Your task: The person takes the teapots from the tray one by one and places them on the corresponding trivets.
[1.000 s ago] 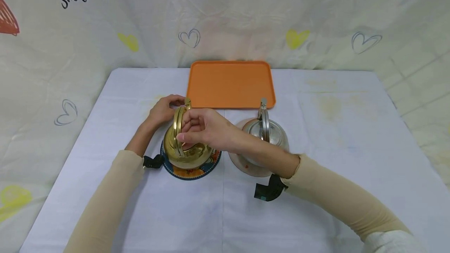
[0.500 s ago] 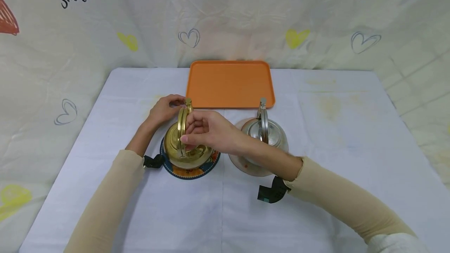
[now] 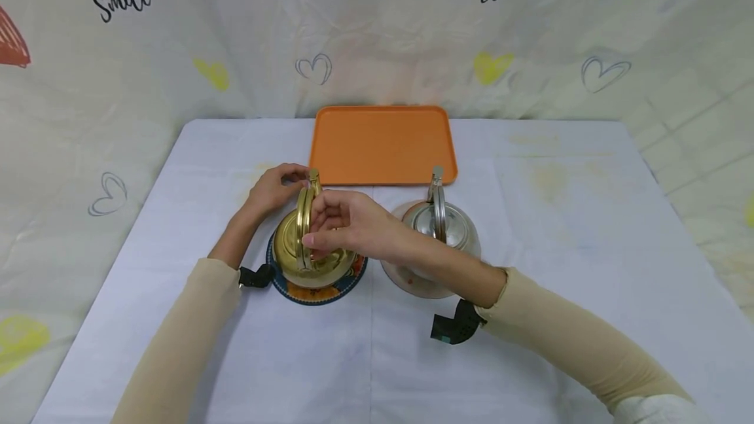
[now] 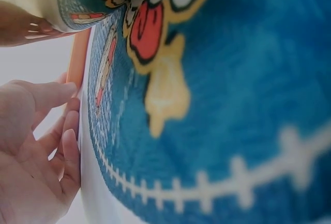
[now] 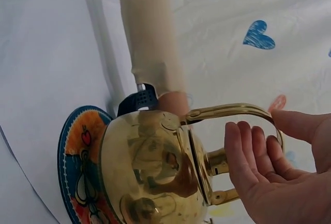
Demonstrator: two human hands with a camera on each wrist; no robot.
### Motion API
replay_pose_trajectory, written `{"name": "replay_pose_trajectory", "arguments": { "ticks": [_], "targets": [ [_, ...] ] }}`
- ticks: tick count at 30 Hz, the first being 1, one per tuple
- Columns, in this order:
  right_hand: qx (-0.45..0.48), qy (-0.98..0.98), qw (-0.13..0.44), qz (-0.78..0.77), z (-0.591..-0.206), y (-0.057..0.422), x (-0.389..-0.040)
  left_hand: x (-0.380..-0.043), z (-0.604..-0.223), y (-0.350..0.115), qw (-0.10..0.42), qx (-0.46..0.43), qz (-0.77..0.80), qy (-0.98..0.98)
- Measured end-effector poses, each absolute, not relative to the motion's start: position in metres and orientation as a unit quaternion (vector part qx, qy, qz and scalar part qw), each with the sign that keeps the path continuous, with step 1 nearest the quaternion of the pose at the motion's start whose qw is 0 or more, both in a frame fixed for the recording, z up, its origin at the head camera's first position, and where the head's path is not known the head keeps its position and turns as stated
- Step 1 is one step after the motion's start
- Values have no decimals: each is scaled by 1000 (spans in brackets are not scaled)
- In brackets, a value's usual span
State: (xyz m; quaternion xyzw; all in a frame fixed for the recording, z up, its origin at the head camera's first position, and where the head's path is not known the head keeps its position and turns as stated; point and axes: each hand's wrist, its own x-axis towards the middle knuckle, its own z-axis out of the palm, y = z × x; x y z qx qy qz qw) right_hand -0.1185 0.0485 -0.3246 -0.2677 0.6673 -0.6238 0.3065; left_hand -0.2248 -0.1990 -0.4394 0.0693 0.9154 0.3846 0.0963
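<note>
A gold kettle (image 3: 283, 237) stands on a round patterned mat (image 3: 315, 296), its arched handle (image 3: 303, 228) raised. My right hand (image 3: 359, 224) is at the handle, fingers loosely bent and thumb extended toward it. In the right wrist view the thumb (image 5: 295, 123) meets or overlaps the handle's outer bend; firm contact cannot be told. My left hand (image 3: 273, 188) rests behind the kettle's left side, close to the orange tray. In the left wrist view its fingers (image 4: 70, 131) are loosely bent beside the mat's blue edge (image 4: 207, 182), with nothing seen in them.
To the right, a silver kettle (image 3: 462, 224) stands on a pale round mat (image 3: 418, 285), partly covered by my right forearm. An orange tray (image 3: 383, 142) lies at the back of the white-covered table (image 3: 565, 214). A printed curtain (image 3: 389, 31) hangs behind.
My right hand and the gold kettle's handle have shifted slightly right, mostly in the first half second. The head view has since tipped a little. The left hand stays in place.
</note>
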Motion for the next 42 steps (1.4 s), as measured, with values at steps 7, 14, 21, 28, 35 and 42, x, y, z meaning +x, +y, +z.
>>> {"name": "replay_pose_trajectory", "arguments": {
  "ticks": [7, 14, 21, 28, 35, 42],
  "targets": [
    [-258, 710, 296, -585, -318, 56, -122, -227, -440, -198, 94, 73, 385, 915],
    [-241, 764, 256, -541, -302, 68, -130, -225, -439, -199, 101, 65, 390, 913],
    [-218, 797, 197, -528, -288, 87, -149, -223, -438, -200, 103, 74, 378, 917],
    [-212, 824, 135, -509, -287, 103, -167, -223, -437, -202, 103, 66, 376, 918],
    [-193, 840, 97, -497, -289, 117, -176, -224, -436, -202, 78, 70, 399, 911],
    [-190, 850, 15, -491, -299, 137, -188, -228, -428, -192, 30, 67, 414, 907]
  ]
}}
